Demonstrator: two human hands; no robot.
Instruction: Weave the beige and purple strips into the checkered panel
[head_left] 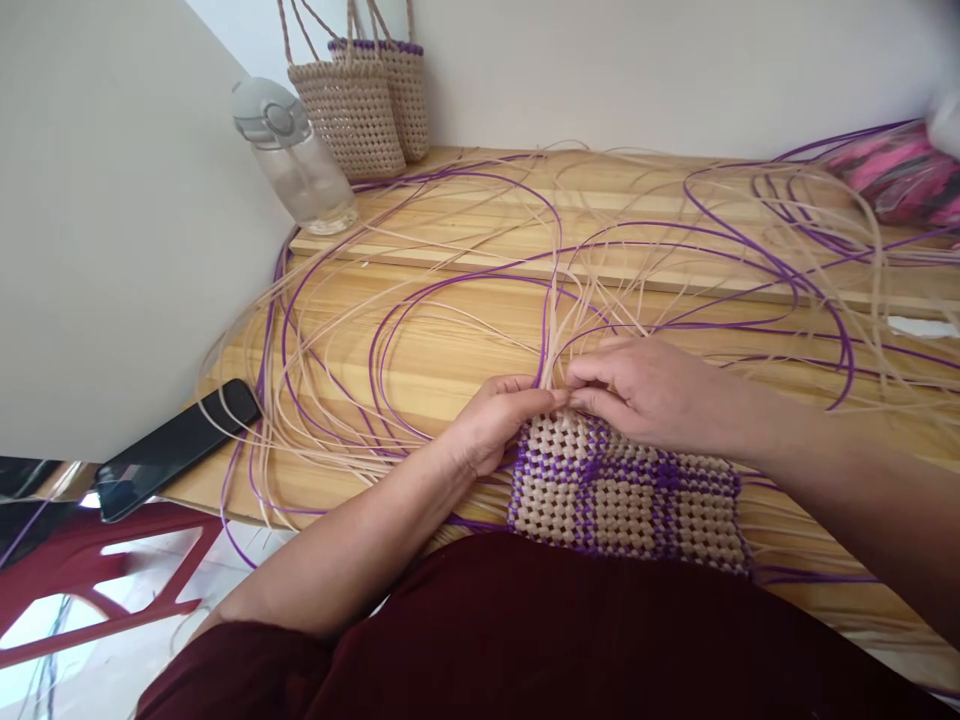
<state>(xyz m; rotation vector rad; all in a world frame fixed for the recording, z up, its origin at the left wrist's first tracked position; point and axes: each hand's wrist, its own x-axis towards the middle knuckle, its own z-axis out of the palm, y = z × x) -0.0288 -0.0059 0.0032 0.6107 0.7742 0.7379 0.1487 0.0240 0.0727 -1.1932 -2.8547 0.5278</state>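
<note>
A woven panel (626, 505) in beige with purple bands lies on the table against the dark red shirt. Long beige and purple strands (551, 320) run out from its edges. My left hand (504, 415) is closed at the panel's upper left corner, thumb and forefinger pinching the strands where they leave the weave. Close beside it, my right hand (637, 385) rests over the upper edge, its thumb and fingertips pinched on a strand near the left thumb. The exact strand between the right fingertips is partly hidden.
Loose strands loop across the wooden table (450, 370). A bottle with a grey lid (289, 155) and two woven bags (352, 115) stand at the back left. A black phone (176, 450) lies at the left edge. A pink patterned bundle (896, 175) sits at the back right.
</note>
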